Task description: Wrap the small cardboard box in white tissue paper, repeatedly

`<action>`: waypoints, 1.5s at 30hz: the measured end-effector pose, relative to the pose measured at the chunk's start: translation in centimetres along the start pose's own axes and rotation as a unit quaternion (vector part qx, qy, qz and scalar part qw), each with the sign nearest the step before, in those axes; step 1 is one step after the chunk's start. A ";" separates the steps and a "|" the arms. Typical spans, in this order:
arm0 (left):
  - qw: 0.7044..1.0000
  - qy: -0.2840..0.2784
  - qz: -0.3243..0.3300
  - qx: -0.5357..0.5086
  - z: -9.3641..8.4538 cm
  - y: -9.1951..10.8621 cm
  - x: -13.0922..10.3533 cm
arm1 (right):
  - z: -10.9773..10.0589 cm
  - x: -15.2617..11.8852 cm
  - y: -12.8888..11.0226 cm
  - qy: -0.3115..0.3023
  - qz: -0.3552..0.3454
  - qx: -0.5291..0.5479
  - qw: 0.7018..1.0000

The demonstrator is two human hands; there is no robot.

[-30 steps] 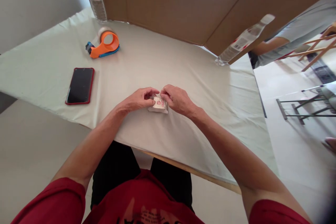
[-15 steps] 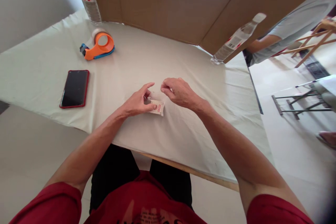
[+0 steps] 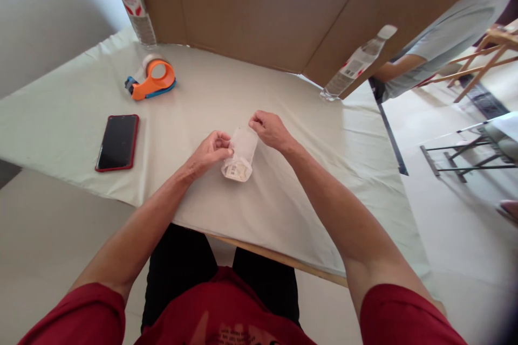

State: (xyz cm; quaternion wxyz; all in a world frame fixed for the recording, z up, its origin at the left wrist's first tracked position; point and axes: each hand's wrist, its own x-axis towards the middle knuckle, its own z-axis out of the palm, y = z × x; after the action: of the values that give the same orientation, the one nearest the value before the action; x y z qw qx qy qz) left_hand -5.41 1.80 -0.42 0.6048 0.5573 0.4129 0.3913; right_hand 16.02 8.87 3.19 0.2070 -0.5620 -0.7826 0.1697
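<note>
A small frosted, see-through plastic bag is held up over the cloth-covered table. Inside its lower end lies a small pale packet with dark printing on it, partly blurred by the plastic. My left hand is closed on the bag's left edge, thumb in front and fingers curled behind. At the upper right corner, my right hand pinches the bag between thumb and fingertips.
An orange and blue tape dispenser and a red-cased phone lie on the left. Two water bottles stand against a tall cardboard panel. Beyond the right table edge are a person's arm and folding stands.
The bag is now raised and stretched between both hands, with its printed packet toward me. My left hand has closed from a spread grip, and the right has moved slightly up.
</note>
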 end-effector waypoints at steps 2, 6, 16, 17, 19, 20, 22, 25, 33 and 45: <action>1.000 -0.002 -0.002 -0.002 0.0 0.1 0.0 | 0.1 -0.3 0.2 0.024 0.002 0.022 0.999; 0.999 -0.020 -0.033 -0.001 -0.2 0.1 -0.1 | -0.1 -2.4 -0.2 0.147 0.008 0.092 0.985; 0.985 -0.017 -0.005 -0.172 -0.1 -0.6 0.4 | -0.1 -5.8 -4.1 -0.074 0.103 0.018 0.992; 0.982 -0.019 0.004 -0.190 -0.1 -0.6 0.4 | 0.2 -5.7 -4.2 -0.079 0.108 0.014 0.991; 0.976 -0.022 0.013 -0.216 -0.1 -0.4 0.4 | 0.5 -5.6 -4.0 -0.075 0.101 0.030 0.992; 0.974 -0.024 0.014 -0.224 -0.1 -0.3 0.4 | 0.7 -5.6 -3.8 -0.069 0.094 0.052 0.992; 0.972 -0.027 0.012 -0.231 -0.1 -0.1 0.4 | 0.8 -5.9 -3.2 -0.053 0.090 0.122 0.987; 0.969 -0.036 0.006 -0.244 -0.1 -0.1 0.4 | 0.9 -6.3 -2.7 -0.009 0.124 0.212 0.969; 0.967 -0.053 0.014 -0.247 -0.2 -0.2 0.2 | 2.3 -6.5 -3.8 0.026 0.109 0.168 0.979; 0.973 0.155 0.122 0.118 0.1 -0.8 0.4 | 2.0 -8.1 -0.7 0.098 0.277 0.479 0.827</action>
State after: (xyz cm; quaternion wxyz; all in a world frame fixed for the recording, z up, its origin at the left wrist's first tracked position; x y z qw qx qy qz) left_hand -5.19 2.06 -1.22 0.4110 0.6033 0.4738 0.4925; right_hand 16.74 0.95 0.78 0.4700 -0.5991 -0.3899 0.5178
